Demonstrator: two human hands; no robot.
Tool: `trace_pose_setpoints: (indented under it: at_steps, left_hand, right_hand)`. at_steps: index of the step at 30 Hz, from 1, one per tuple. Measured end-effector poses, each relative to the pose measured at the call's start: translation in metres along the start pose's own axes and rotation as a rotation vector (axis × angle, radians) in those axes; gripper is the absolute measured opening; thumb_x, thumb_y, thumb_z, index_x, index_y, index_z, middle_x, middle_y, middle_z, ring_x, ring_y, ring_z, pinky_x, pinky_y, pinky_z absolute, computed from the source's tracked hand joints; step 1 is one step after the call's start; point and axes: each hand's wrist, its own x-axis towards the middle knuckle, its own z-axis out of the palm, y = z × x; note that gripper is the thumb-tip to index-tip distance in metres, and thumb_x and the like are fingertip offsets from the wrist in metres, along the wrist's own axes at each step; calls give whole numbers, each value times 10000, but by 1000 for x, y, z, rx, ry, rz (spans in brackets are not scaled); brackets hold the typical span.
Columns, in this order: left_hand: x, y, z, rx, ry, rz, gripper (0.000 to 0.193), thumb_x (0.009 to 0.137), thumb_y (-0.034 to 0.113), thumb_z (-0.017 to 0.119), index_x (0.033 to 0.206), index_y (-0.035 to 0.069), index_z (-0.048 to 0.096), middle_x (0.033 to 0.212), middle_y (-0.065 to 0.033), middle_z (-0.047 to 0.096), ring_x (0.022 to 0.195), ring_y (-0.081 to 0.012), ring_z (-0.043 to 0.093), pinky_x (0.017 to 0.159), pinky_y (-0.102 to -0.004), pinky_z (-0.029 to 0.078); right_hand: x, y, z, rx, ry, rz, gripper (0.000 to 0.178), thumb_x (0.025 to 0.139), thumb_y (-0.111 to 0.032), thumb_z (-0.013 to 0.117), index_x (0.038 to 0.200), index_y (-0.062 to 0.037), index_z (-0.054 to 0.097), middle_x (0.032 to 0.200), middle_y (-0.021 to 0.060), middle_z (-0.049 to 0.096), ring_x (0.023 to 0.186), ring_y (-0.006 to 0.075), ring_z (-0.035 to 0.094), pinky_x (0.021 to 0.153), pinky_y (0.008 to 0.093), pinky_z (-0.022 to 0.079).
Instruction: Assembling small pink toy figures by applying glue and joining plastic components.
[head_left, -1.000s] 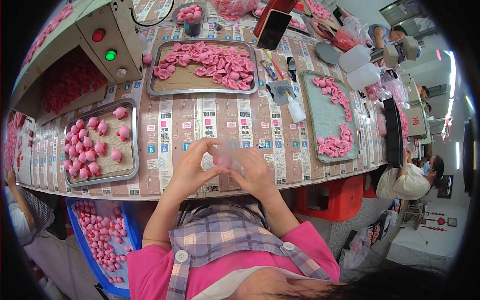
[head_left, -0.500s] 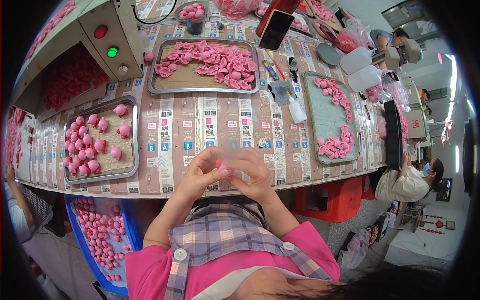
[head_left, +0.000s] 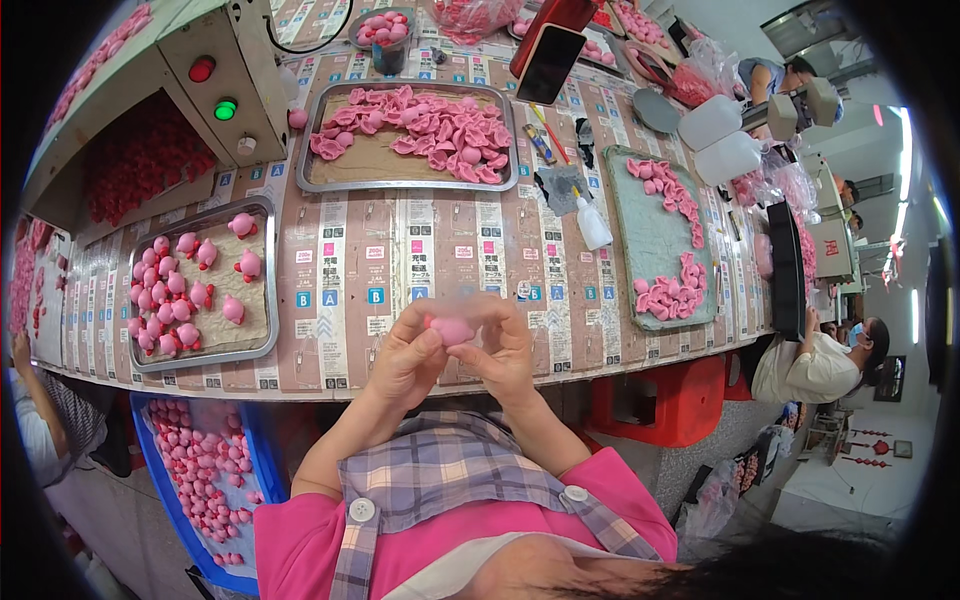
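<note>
Between my two hands, just above the table's near edge, is a small round pink toy piece (head_left: pixel 455 330) with a bit of red at its left side. My left hand (head_left: pixel 408 355) pinches its left part between thumb and fingers. The fingertips of my right hand (head_left: pixel 503 350) close on its right part, and some of those fingers are blurred. To the left lies a metal tray (head_left: pixel 272 300) of round pink pieces with red parts. Beyond my hands, another metal tray (head_left: pixel 350 184) holds curved pink shell-like pieces and a few pink balls.
At the right is a green tray (head_left: pixel 660 240) with curved pink pieces, beside a white squeeze bottle (head_left: pixel 593 222). A machine with red and green lights (head_left: pixel 225 108) stands far left. Below the table are a blue bin (head_left: pixel 150 440) of pink pieces and a red stool (head_left: pixel 660 405).
Both hands have shifted slightly, and the pink toy piece shows more fully between them. The trays look the same.
</note>
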Motion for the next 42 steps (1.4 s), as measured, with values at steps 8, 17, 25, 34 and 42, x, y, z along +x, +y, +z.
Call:
trace_pose_setpoints:
  at_steps: [8, 17, 25, 34, 42]
  left_hand:
    - [0, -15, -1, -449, -82, -7, 209, 787, 168, 594, 978, 189, 512, 990, -40, 542, 949, -167, 519, 850, -372, 404]
    - [3, -18, -8, -551, -111, -122, 236, 772, 241, 614, 976, 191, 505, 982, -13, 537, 947, -160, 514, 869, -344, 387]
    - [7, -18, -18, -384, -166, -128, 241, 772, 229, 616, 972, 162, 501, 963, -73, 544, 924, -181, 518, 844, -339, 403]
    - [4, -18, -23, -377, -222, -49, 196, 783, 217, 602, 941, 164, 499, 939, -111, 557, 912, -200, 530, 823, -337, 414]
    - [3, -21, -19, -314, -224, -7, 207, 783, 252, 599, 931, 164, 484, 936, -103, 556, 916, -202, 530, 804, -334, 430]
  right_hand:
    - [-3, -3, 16, 334, 98, 218, 362, 693, 11, 652, 1007, -56, 485, 994, 55, 533, 932, 149, 515, 820, 266, 403]
    - [14, -4, -4, 231, -142, 258, 281, 693, -34, 665, 953, -21, 560, 947, 37, 500, 886, 117, 493, 767, 207, 392]
    - [9, 1, -8, 197, -173, 343, 381, 667, -115, 698, 1025, -45, 586, 934, 27, 489, 882, 120, 465, 758, 214, 361]
    - [12, -14, -4, 187, -244, 367, 432, 661, -156, 703, 1060, -53, 574, 962, 31, 527, 906, 133, 466, 781, 240, 361]
    - [12, -17, -7, 50, -292, 310, 451, 646, -144, 713, 1063, -50, 571, 936, 36, 562, 883, 145, 490, 768, 252, 376]
